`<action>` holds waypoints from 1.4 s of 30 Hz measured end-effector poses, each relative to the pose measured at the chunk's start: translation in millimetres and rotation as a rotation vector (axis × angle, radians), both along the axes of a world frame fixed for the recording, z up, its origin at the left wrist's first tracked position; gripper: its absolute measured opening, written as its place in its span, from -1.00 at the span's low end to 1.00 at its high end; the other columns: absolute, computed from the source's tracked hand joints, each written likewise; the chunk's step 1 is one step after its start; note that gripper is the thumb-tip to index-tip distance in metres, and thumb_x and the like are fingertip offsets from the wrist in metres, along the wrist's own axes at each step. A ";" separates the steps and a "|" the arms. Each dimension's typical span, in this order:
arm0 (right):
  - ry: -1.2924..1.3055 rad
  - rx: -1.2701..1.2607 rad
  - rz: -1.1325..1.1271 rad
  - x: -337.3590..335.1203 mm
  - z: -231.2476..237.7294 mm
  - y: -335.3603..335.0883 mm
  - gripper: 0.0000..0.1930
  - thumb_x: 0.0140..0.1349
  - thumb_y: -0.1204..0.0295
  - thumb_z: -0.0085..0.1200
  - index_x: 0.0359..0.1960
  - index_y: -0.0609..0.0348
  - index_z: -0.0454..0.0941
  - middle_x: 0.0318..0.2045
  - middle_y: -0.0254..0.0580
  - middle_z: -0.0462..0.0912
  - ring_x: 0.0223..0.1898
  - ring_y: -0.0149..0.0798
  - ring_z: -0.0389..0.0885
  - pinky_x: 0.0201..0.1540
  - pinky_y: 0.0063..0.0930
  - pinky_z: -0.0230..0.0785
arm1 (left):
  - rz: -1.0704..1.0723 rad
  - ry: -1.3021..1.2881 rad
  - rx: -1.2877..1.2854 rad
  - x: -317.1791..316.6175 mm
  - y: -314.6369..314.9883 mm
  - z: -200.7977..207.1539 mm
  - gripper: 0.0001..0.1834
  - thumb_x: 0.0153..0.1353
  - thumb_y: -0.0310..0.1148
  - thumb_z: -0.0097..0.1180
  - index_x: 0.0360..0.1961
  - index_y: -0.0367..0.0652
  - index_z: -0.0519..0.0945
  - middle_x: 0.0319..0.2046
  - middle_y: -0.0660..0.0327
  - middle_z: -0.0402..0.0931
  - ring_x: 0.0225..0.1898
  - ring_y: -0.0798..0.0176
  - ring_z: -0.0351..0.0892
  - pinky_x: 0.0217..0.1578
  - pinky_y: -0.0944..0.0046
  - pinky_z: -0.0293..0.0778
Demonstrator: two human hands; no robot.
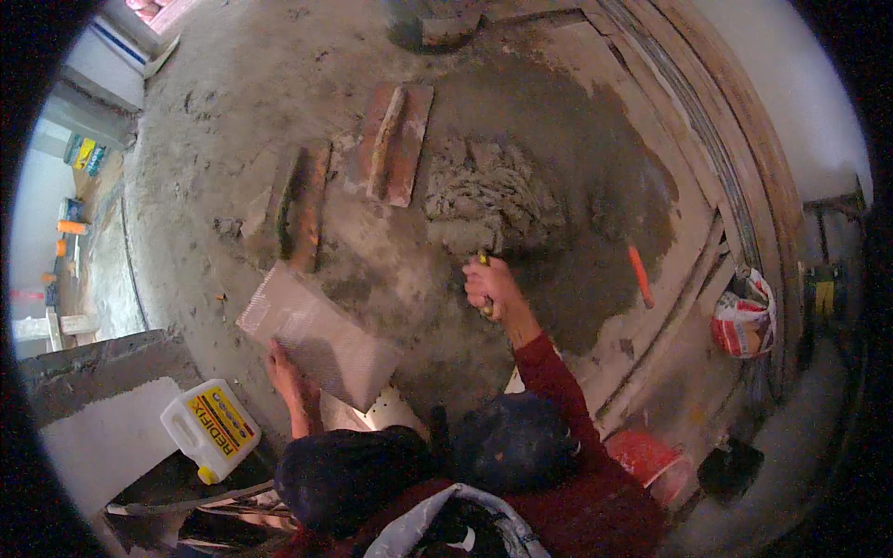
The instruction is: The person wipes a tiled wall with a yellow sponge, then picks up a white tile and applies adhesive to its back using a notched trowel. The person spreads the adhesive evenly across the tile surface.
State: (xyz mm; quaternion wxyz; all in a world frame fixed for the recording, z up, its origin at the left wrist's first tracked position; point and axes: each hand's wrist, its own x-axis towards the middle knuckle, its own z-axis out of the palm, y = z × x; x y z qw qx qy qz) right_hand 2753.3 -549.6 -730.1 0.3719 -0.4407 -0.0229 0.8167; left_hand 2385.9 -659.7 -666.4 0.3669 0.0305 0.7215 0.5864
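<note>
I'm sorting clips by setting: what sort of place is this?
Probably a building or renovation site: a mound of what looks like wet mortar and a hand float lie on a rough floor, and the left hand holds a ridged tile.

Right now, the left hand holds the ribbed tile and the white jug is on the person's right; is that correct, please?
No: the head view shows the white jug on the person's left; the left hand does hold the ribbed tile.

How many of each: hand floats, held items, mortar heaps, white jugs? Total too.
Hand floats: 2
Ribbed tile in left hand: 1
Yellow-handled tool in right hand: 1
Mortar heap: 1
White jug: 1
Total: 6
</note>
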 end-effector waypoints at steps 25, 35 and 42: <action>-1.786 0.568 0.872 64.1 124.7 -36.5 -0.61 0.22 0.39 -0.06 0.01 0.40 0.28 -0.29 0.36 0.58 -0.22 0.34 0.56 -0.18 0.13 0.42 | -0.104 -0.420 0.282 27.9 41.7 -19.8 -0.64 0.36 -0.14 -0.03 -0.08 -0.24 0.50 -0.27 0.21 0.53 -0.30 0.21 0.51 -0.26 0.19 0.45; -1.856 0.804 1.075 93.1 37.7 -15.7 -0.60 0.27 0.32 -0.07 0.00 0.41 0.31 -0.29 0.27 0.57 -0.22 0.18 0.60 -0.17 -0.05 0.48 | -0.187 -0.475 0.215 55.9 57.0 -22.7 -0.66 0.40 -0.16 -0.09 -0.04 -0.22 0.48 -0.20 0.19 0.50 -0.20 0.22 0.51 -0.18 0.15 0.45; -1.646 0.916 0.538 32.1 93.1 -47.1 -0.46 0.32 0.13 -0.05 0.17 0.29 0.27 0.00 0.06 0.49 -0.02 -0.07 0.49 0.01 -0.19 0.38 | -0.126 -0.393 0.279 66.5 53.9 26.0 -0.61 0.37 -0.13 -0.05 0.00 -0.24 0.47 -0.13 0.17 0.54 -0.15 0.16 0.52 -0.08 0.09 0.45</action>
